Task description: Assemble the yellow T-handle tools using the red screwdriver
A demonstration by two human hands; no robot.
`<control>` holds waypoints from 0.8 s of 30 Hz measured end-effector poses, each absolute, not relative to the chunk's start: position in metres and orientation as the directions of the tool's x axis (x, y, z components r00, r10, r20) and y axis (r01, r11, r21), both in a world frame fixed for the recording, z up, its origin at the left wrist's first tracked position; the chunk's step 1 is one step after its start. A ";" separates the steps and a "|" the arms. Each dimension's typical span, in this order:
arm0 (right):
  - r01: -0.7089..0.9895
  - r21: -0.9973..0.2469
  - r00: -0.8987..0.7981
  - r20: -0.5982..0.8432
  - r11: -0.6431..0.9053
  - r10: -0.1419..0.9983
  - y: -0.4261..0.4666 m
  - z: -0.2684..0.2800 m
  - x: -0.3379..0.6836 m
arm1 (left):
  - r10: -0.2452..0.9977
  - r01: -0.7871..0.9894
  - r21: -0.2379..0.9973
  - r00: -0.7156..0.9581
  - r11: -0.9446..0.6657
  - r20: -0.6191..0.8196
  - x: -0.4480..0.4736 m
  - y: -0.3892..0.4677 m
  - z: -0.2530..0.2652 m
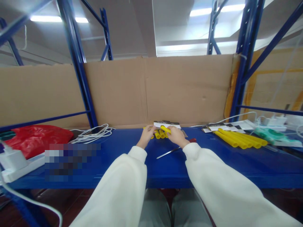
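Note:
At the far middle of the blue shelf, my left hand (147, 136) is closed over a yellow tube, which shows at both edges of my fingers. To its right, my right hand (177, 136) grips the end of a raised yellow tube (165, 129). Several more yellow tubes (162, 134) lie side by side between my hands. Behind them is a white and black printed card (167, 124); my fingers partly cover it. A screwdriver (168, 153) with a red handle lies on the shelf, partly under my right wrist.
Several yellow tubes (239, 139) with a checkered card lie at right, beside a green and clear plastic packet (272, 135). Left are coiled white cable (94, 134), a red plastic bag (42, 138) and a white power strip (23, 167). Cardboard (156, 91) and blue posts stand behind.

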State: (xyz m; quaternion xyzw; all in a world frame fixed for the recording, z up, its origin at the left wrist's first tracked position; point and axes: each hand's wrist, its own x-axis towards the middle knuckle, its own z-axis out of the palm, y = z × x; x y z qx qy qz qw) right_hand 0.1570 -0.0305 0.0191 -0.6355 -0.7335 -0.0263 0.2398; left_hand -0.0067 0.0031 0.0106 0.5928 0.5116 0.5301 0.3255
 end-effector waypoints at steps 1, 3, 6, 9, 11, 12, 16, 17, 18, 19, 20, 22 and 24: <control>0.947 -0.247 -0.096 0.390 0.204 0.916 -0.032 0.016 0.157 | 0.957 0.249 0.937 -0.095 -0.246 0.276 -0.005 0.002 0.011; 0.946 -0.236 -0.111 0.406 0.221 0.907 -0.034 0.013 0.158 | 0.958 0.213 0.948 -0.114 -0.235 0.263 -0.003 0.001 0.010; 0.941 -0.247 -0.105 0.439 0.232 0.893 -0.034 0.013 0.161 | 0.952 0.167 0.950 -0.115 -0.264 0.285 -0.002 0.001 0.009; 0.940 -0.251 -0.092 0.468 0.232 0.879 -0.034 0.013 0.161 | 0.935 0.198 0.933 -0.130 -0.301 0.330 -0.004 0.002 0.008; 0.940 -0.257 -0.080 0.473 0.225 0.877 -0.034 0.014 0.160 | 0.915 0.255 0.911 -0.157 -0.325 0.371 -0.005 0.003 0.008; 0.939 -0.263 -0.074 0.472 0.221 0.879 -0.035 0.014 0.160 | 0.906 0.279 0.900 -0.168 -0.334 0.389 -0.005 0.003 0.008; 0.934 -0.285 -0.064 0.466 0.218 0.882 -0.038 0.015 0.159 | 0.893 0.262 0.894 -0.173 -0.364 0.415 -0.003 0.003 0.011; 0.934 -0.285 -0.061 0.467 0.215 0.882 -0.039 0.016 0.159 | 0.899 0.232 0.901 -0.159 -0.368 0.408 -0.002 0.002 0.011; 0.936 -0.281 -0.059 0.467 0.212 0.882 -0.039 0.016 0.160 | 0.908 0.199 0.908 -0.134 -0.369 0.398 -0.001 0.002 0.012; 0.939 -0.275 -0.059 0.467 0.208 0.882 -0.040 0.016 0.160 | 0.917 0.168 0.915 -0.100 -0.368 0.387 0.000 0.001 0.012; 0.942 -0.267 -0.060 0.467 0.205 0.882 -0.040 0.016 0.161 | 0.924 0.143 0.919 -0.057 -0.367 0.378 0.001 0.000 0.012; 0.945 -0.254 -0.063 0.473 0.205 0.879 -0.040 0.016 0.162 | 0.929 0.113 0.922 0.040 -0.371 0.369 0.001 -0.002 0.011; 0.944 -0.252 -0.066 0.492 0.214 0.868 -0.040 0.016 0.161 | 0.919 0.084 0.921 0.146 -0.382 0.367 0.001 -0.003 0.009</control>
